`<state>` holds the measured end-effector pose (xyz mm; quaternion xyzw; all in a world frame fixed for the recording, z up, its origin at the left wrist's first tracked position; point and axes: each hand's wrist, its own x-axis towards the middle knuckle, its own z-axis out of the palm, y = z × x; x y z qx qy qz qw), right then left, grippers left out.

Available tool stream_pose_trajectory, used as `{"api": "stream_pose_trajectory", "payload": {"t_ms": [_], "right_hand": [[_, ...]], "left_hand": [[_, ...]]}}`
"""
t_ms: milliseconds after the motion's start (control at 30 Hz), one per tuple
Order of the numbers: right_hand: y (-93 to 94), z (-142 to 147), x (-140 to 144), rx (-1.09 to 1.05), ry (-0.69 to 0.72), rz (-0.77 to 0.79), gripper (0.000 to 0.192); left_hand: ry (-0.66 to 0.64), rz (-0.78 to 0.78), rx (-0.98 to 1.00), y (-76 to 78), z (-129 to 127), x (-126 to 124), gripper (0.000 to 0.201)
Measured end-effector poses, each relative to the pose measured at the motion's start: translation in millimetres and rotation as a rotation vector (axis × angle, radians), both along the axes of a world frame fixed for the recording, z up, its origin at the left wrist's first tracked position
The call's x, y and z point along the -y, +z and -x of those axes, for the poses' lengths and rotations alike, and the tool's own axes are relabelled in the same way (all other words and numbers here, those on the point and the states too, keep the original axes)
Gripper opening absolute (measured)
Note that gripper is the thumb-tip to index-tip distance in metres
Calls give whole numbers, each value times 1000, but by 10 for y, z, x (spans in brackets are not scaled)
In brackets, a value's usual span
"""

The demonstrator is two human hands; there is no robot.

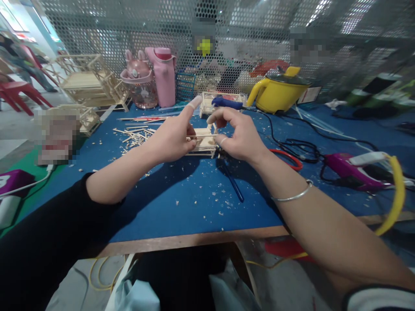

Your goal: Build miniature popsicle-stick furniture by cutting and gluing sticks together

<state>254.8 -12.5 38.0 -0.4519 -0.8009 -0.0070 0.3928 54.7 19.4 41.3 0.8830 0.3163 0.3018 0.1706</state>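
Stick frame [204,144], littered tbl [194,216], mesh [253,26] bhnd

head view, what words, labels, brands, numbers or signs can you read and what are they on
None can be read for certain.
Purple box at the left edge: a white mark, too blurred and cut off to read.
Device with a white cable plugged in: pixelated, nothing readable.
White panel behind the yellow electric pot: any print is too small to read.
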Motion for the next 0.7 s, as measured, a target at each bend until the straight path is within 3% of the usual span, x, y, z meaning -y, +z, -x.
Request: {"api": "stream_pose_trajectory", "payload": {"t_ms": [167, 333, 433, 700], "right_hand": [[-5, 39, 34, 139, -44, -92, 30], [-34, 65, 56, 302, 14, -198, 8], [-52, 91, 49, 375, 18, -257, 13], [-32, 173, 44, 251, 43, -150, 14]], "left_hand": [[-15, 3, 24, -31, 3, -30, 90], [-24, 69, 43, -15, 2, -31, 93], [-15, 77, 40, 3, 0, -12, 91], [-44, 41, 34, 37, 62, 15, 85]]}}
